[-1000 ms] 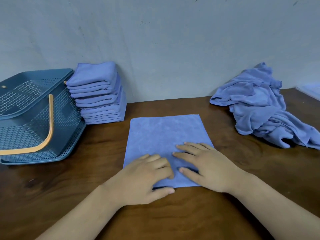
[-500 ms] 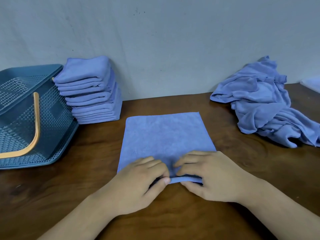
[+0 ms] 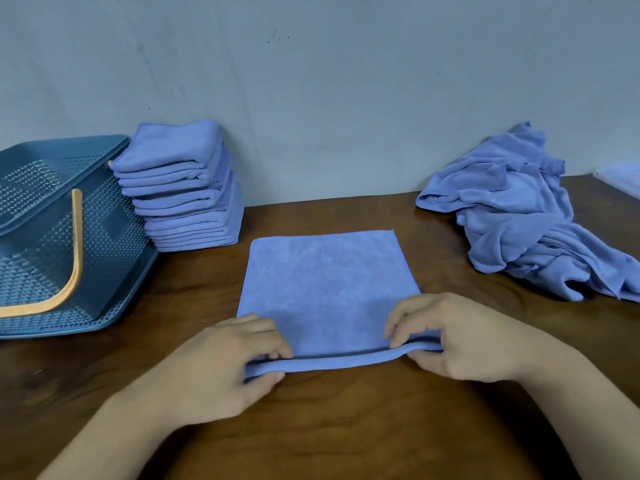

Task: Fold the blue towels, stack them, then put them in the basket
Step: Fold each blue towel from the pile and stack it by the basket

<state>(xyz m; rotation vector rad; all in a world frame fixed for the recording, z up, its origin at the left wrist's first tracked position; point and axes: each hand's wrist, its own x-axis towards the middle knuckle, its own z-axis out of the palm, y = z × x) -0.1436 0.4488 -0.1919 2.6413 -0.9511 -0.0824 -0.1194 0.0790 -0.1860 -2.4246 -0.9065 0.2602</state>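
Head view is the only one you have, so read everything from it. At the middle of the desk [image 3: 346, 427] lies the towel [image 3: 329, 289] you are working on, spread flat in a rough square, with its near edge lifted slightly off the wood. Your left hand [image 3: 225, 362] grips the near left corner at about 7 o'clock from the towel's centre, and your right hand [image 3: 460, 337] grips the near right corner at about 5 o'clock. On both hands the fingers [image 3: 266, 327] are curled over the top of the hem with the thumb under it, so each is clamped on the cloth.

At 10 o'clock, against the wall [image 3: 346, 98], stands the stack [image 3: 183, 188] of folded towels, several high and leaning a little. Just beside it at 9 o'clock sits the basket [image 3: 104, 237], tilted, its orange handle [image 3: 74, 258] hanging across the side; no towel shows inside it. At 2 o'clock lies the heap [image 3: 519, 220] of crumpled towels, well apart from your hands.

Judging by that, you are partway through. A good share is folded and stacked, this towel looks ready for its next fold away from you, the heap remains to be done, and loading the basket has not begun.
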